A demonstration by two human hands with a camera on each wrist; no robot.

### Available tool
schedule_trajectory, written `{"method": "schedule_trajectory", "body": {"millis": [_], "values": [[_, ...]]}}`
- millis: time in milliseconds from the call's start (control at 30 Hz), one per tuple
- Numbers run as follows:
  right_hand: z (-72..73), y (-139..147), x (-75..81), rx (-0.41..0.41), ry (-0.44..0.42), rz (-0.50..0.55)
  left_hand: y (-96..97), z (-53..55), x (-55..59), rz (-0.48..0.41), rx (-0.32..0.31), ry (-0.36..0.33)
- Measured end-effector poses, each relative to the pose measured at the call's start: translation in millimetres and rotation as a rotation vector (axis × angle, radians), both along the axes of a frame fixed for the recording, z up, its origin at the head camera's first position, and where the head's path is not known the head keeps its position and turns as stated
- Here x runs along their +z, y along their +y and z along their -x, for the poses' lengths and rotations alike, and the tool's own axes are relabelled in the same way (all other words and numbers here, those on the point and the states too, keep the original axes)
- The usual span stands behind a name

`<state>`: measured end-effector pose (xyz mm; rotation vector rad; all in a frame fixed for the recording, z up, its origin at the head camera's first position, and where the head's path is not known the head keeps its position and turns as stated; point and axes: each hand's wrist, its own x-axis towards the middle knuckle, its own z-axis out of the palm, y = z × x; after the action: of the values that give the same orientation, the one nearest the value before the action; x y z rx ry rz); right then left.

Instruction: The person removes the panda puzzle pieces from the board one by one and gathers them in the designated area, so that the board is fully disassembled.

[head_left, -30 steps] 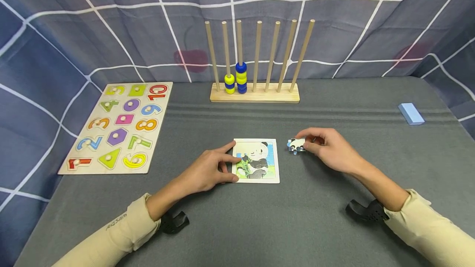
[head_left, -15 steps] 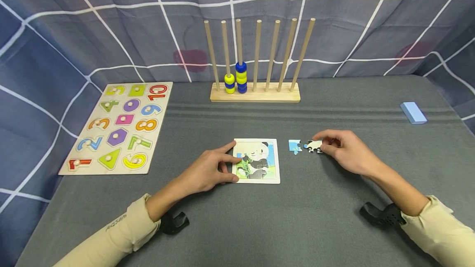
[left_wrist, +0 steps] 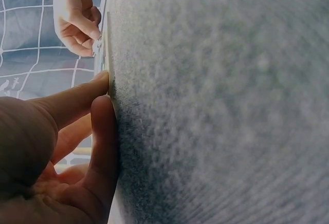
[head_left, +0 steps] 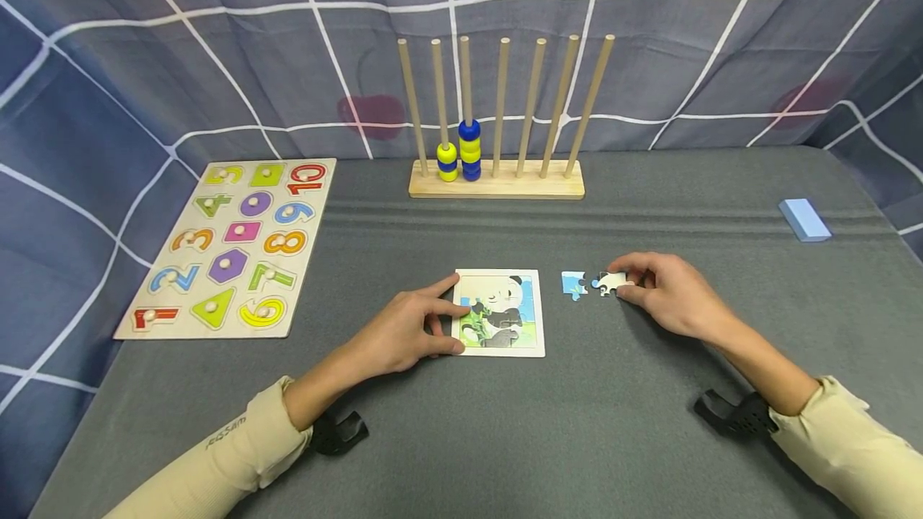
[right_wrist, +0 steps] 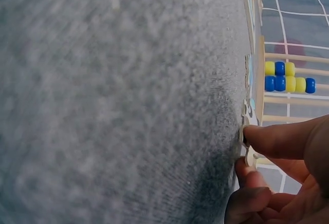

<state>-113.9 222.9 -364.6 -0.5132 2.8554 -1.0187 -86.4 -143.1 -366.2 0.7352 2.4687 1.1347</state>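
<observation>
In the head view, my left hand point(head_left: 400, 332) rests on the left side of a small panda jigsaw board point(head_left: 540, 331). Its index finger and thumb lie at the two left corners, and another finger touches the picture. Right of the board, my right hand point(head_left: 667, 295) pinches a puzzle piece point(head_left: 610, 284), mostly white with black marks, between thumb and fingers. Just left of it lies a light-blue puzzle piece point(head_left: 573, 284), flat on the cloth. The right wrist view shows the pinched edge under my thumb point(right_wrist: 272, 141), close over the table.
A wooden bead rack point(head_left: 497, 191) with seven posts stands at the back; two posts carry yellow and blue beads. On the left lies a board of number and shape knobs point(head_left: 216, 215). A light-blue block point(head_left: 804, 220) sits far right, before the grid-patterned cloth wall point(head_left: 649, 70).
My right hand has drawn the white piece rightward, off the light-blue piece it overlapped, and shifted its grip on it slightly. My left hand has stayed on the board.
</observation>
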Motion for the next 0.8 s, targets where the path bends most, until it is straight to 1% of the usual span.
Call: {"method": "schedule_trajectory", "body": {"millis": [200,367,567,800], "values": [[0.4,-2.1,-1.0,-0.002,0.006,-0.051,-0.2,0.1,-0.1,0.002,-0.005,0.002],[-0.2,-2.1,-0.9,0.000,0.005,-0.073,-0.3,0.3,0.4,0.002,-0.003,0.004],[-1.0,-1.8,2.0,0.001,0.005,-0.063,0.9,1.1,3.3,0.019,0.002,0.010],[-1.5,-1.5,2.9,0.023,-0.010,-0.064,0.7,-0.3,1.9,0.021,0.004,-0.010]]}}
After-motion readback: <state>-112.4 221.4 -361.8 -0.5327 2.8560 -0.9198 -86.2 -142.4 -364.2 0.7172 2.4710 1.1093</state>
